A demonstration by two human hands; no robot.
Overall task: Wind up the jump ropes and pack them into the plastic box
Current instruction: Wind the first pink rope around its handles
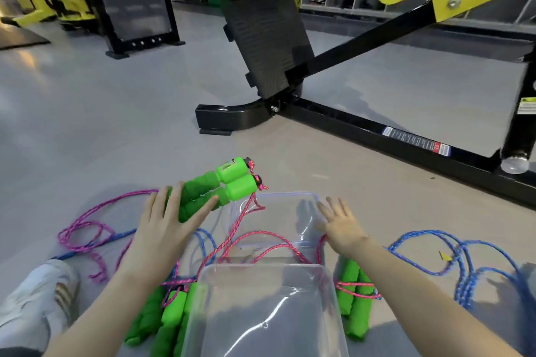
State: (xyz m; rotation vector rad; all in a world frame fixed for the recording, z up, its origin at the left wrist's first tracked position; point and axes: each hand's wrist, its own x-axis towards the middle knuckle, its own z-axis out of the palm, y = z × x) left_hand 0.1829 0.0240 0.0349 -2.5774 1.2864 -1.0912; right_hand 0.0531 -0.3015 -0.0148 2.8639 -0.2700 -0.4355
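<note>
My left hand [168, 226] grips a pair of green jump-rope handles [223, 185], held side by side and pointing up to the right. Their pink-red cord [240, 226] hangs loose from the handle ends into a clear plastic box [290, 197] on the floor. My right hand [339, 226] hovers open with fingers spread at that box's right rim, holding nothing. A second clear plastic container [269, 313] lies nearer to me. More green handles lie at its left [162, 316] and right [356, 298].
A magenta rope [87, 229] sprawls on the grey floor at left, and a blue rope [464, 264] at right. A white shoe [37, 293] is at lower left. A black gym machine frame [377, 130] with a foot plate [266, 43] stands just beyond.
</note>
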